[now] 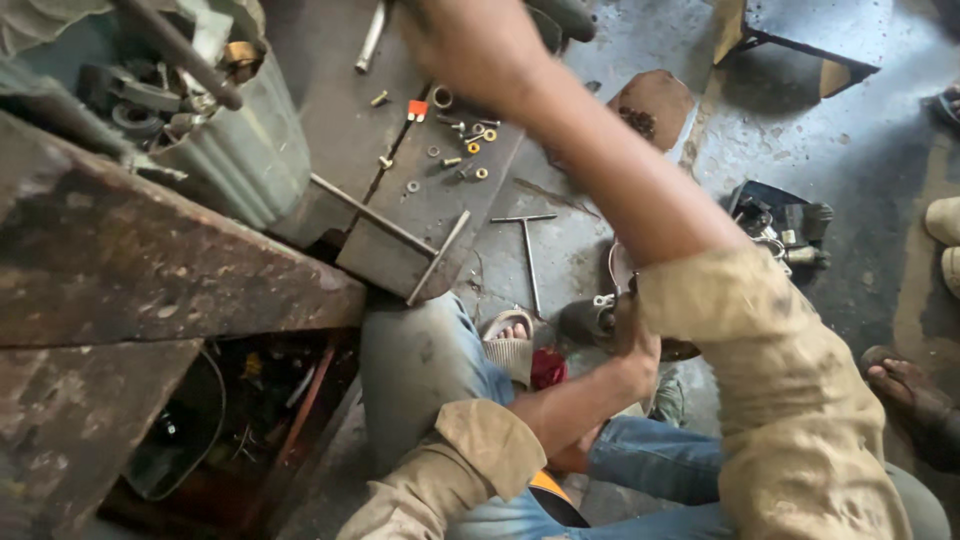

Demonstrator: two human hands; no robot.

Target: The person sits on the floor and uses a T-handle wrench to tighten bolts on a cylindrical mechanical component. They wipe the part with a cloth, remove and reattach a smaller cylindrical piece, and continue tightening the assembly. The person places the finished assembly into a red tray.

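While the right hand [470,40] reaches up over the dark, oily steel plate [400,215] near the top of the view, it is blurred, so I cannot tell how far its grip is open or whether it holds anything. Just below it, small brass and steel nuts, washers and bolts [465,145] lie scattered on the plate, beside a little orange block [417,109]. The left hand [632,335] is low by the knee, partly hidden behind the right sleeve; its grip seems curled against a dark round metal part [588,322], though how tightly is unclear. On the grey concrete floor [800,130] between the two hands lies a slim steel T-handle wrench [529,255], its long axis running nearly straight toward and away from the person, crossbar at the far end. A sandalled foot [508,345] rests near its near tip.
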